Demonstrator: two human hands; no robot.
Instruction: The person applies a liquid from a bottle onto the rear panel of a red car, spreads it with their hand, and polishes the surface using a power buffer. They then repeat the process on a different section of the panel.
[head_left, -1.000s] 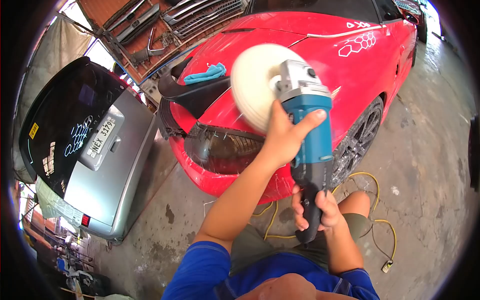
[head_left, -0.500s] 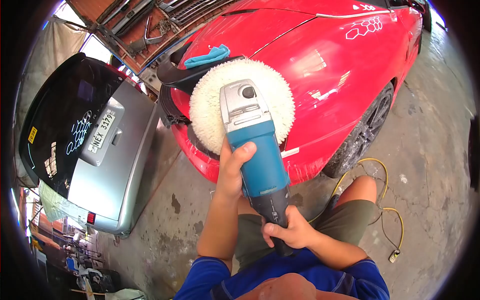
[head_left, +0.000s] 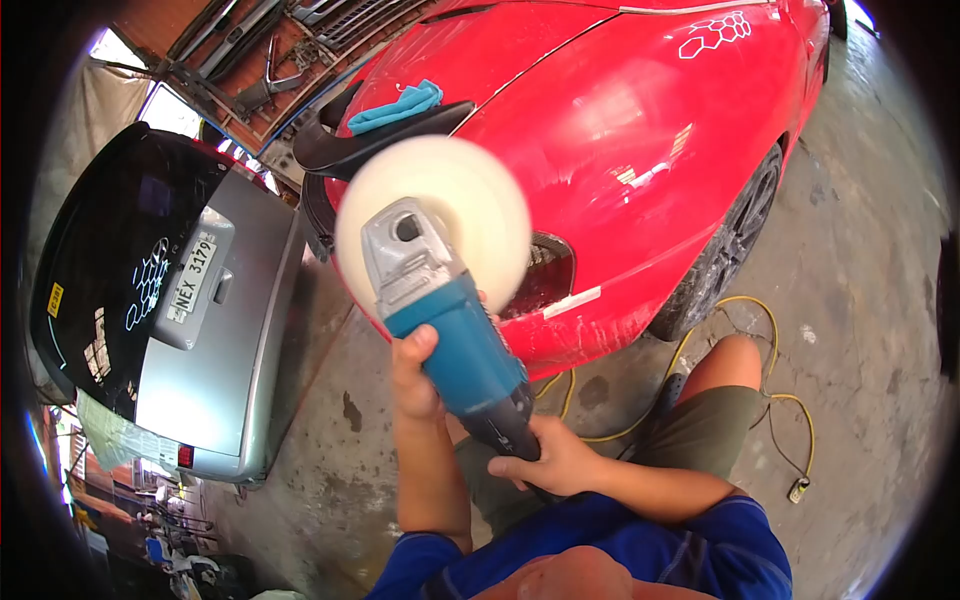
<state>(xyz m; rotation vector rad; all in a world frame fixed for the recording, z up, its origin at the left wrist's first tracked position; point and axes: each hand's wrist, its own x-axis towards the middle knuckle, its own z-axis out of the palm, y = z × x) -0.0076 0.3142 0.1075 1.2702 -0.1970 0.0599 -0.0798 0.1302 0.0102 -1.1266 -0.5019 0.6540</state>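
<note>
A teal and black power polisher (head_left: pixel 465 350) with a grey metal head is held in both hands. My left hand (head_left: pixel 413 380) is wrapped round the front of its teal body, the thumb along the near side. My right hand (head_left: pixel 556 459) grips the black rear handle. The round cream wool pad (head_left: pixel 480 200) has a smooth, blurred surface, as if spinning. It overlaps the front corner of a red car (head_left: pixel 610 190) in this view. Beside the pad shows a dark headlight (head_left: pixel 549 268). A black curved trim piece (head_left: pixel 350 155) lies at the car's front, with a blue cloth (head_left: pixel 397 107) on it.
A silver car (head_left: pixel 205 385) stands at the left, its rear facing me. A yellow cord (head_left: pixel 735 299) runs across the concrete floor (head_left: pixel 860 330) to a plug end by my knee. Car parts lie on a brown rack (head_left: pixel 230 60) at the back.
The polisher has moved left with both hands and tilted further left, uncovering the headlight. The pad's shaggy texture has blurred into a smooth disc.
</note>
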